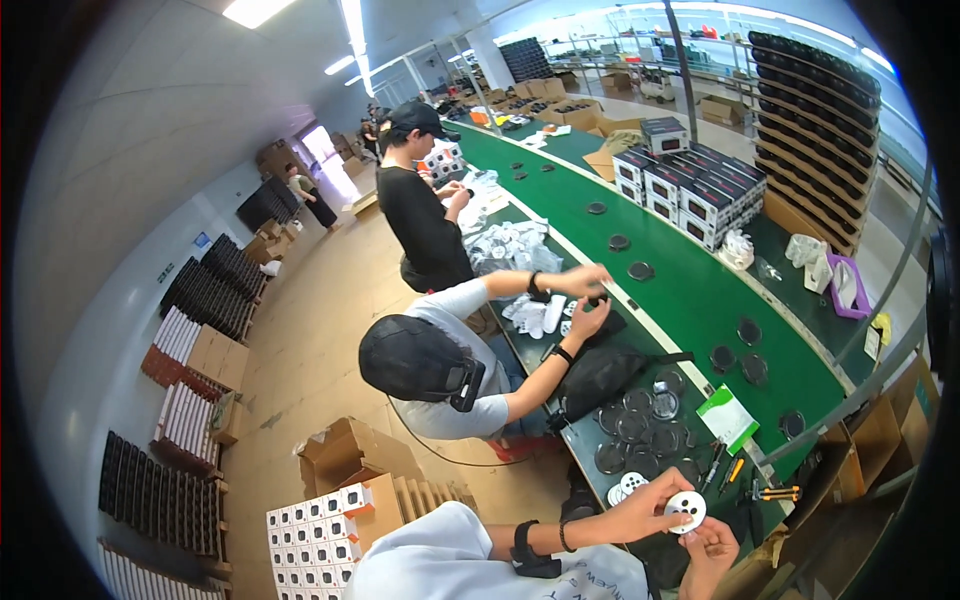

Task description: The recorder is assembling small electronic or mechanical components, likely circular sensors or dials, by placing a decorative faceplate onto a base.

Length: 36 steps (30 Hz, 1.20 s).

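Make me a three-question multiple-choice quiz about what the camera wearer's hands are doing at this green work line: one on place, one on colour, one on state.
1. Where is the white round disc?
A. On the cardboard boxes on the floor
B. Between both hands, over the near end of the green table
C. On the far shelves

2. What colour is the table top?
A. Green
B. Red
C. Yellow

3. How does the left hand stand?
A. Flat on the table
B. Hanging empty
C. Fingers closed on the disc's edge

Answers: 1 B, the disc sits between the left hand and the right hand above the table's near end. 2 A, the long surface is green. 3 C, its fingers pinch the disc's rim.
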Available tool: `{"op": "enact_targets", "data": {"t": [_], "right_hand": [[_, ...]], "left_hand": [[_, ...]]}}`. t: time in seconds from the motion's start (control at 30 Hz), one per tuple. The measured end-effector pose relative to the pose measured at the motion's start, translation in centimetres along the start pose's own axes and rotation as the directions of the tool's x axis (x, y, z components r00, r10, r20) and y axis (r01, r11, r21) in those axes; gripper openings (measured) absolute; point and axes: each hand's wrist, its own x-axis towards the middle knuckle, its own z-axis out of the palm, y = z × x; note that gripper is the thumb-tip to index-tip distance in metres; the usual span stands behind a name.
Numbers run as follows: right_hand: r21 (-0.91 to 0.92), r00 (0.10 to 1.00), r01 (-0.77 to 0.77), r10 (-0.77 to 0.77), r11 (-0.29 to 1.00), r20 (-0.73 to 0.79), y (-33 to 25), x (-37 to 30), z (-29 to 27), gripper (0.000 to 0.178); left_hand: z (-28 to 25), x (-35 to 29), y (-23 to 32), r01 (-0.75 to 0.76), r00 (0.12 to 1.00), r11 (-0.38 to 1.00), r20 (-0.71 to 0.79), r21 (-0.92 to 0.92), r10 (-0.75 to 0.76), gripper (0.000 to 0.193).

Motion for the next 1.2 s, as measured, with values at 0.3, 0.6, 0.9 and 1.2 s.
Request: {"op": "enact_targets", "data": {"t": [0.3,0.6,0.9,1.2], "right_hand": [[-0.077,0.995,0.047,-0.053,0.996,-0.085,0.5,-0.5,-0.7,0.027],[0.029,0.995,-0.001,-0.002,1.0,0.103,-0.3,0.0,0.6,0.042],[-0.122,0.999,-0.019,0.022,0.992,0.025,2.4,-2.5,-0.6,0.023],[-0.171,0.999,-0.018,0.023,0.985,0.03,1.4,-2.7,-5.1,0.026]], "left_hand": [[1.4,0.1,0.9,-0.117,0.988,0.859,-0.03,0.499,0.152,0.04],[-0.7,-1.0,1.3,0.062,0.976,0.937,0.173,0.344,-0.128,0.032],[-1.3,-1.5,-3.3,-0.208,0.968,0.783,0.238,0.587,0.079,0.02],[-10.1,3.3,-10.3,0.218,0.947,0.928,-0.294,0.301,-0.126,0.015]]}}
